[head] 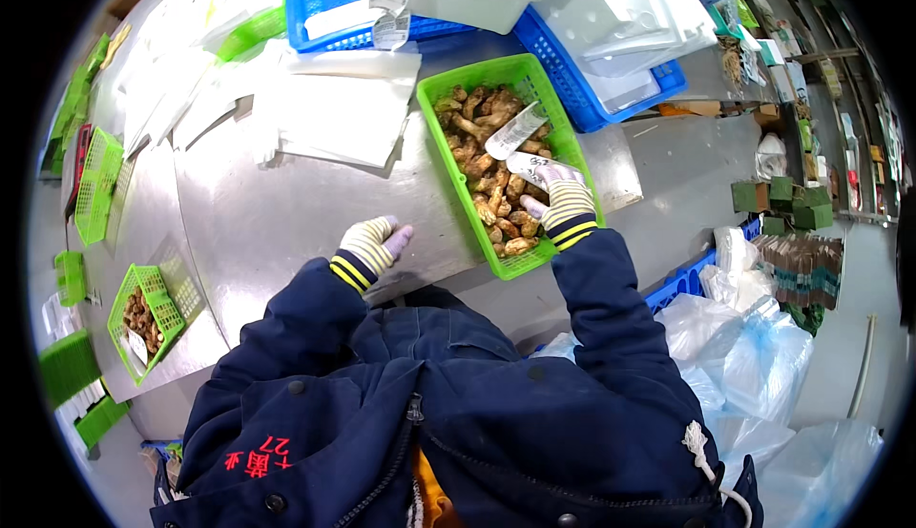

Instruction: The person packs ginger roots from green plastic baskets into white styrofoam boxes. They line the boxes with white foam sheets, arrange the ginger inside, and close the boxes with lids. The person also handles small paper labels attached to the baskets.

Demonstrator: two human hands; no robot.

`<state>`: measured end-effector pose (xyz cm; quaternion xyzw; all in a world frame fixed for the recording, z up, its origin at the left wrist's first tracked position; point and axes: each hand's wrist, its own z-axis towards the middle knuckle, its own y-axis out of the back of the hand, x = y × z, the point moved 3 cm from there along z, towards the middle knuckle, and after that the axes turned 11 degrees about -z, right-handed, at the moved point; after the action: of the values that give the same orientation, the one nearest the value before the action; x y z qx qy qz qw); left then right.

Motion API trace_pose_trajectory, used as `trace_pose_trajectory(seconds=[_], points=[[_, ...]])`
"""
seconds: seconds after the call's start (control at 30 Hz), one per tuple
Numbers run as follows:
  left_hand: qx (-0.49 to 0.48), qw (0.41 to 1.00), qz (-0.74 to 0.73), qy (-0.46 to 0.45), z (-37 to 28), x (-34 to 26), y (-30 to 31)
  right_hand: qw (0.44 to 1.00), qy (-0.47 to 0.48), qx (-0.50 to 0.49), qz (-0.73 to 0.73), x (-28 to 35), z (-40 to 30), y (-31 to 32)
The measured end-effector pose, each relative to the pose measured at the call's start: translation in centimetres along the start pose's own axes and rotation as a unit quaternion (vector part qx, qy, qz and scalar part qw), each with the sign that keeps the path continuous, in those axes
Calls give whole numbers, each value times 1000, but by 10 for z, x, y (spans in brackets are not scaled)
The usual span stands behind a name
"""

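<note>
A green plastic basket (458, 163) full of brown mushrooms (494, 116) stands on the metal table (286, 220), tilted slightly in view. My right hand (562, 199), in a striped glove, reaches over its right side with the fingers on a white paper slip (528, 164) bearing handwriting; whether they grip it I cannot tell. A curled, printed slip (514, 131) lies just above, on the mushrooms. My left hand (376, 242), gloved alike, is left of the basket, over the table's near edge, with thumb and fingertips close together and nothing visible in it.
White sheets (343, 106) lie at the back left. Blue crates (587, 106) with white foam lids (622, 13) stand at the back right. A smaller green basket of mushrooms (147, 324) is at the far left. Clear plastic bags (766, 349) lie at the lower right.
</note>
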<state>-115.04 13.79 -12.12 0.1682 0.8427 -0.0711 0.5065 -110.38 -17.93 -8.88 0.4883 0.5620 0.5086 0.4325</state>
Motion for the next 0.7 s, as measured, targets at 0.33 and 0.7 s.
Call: trace_pose_trajectory(seconds=[0.33,0.7], points=[[114,902,-406,90,-75,14,-1,912,341,-173,146,151,-24,58],[-91,841,-506,169,-162,148,15,857,486,58,163,260,-97,-59]])
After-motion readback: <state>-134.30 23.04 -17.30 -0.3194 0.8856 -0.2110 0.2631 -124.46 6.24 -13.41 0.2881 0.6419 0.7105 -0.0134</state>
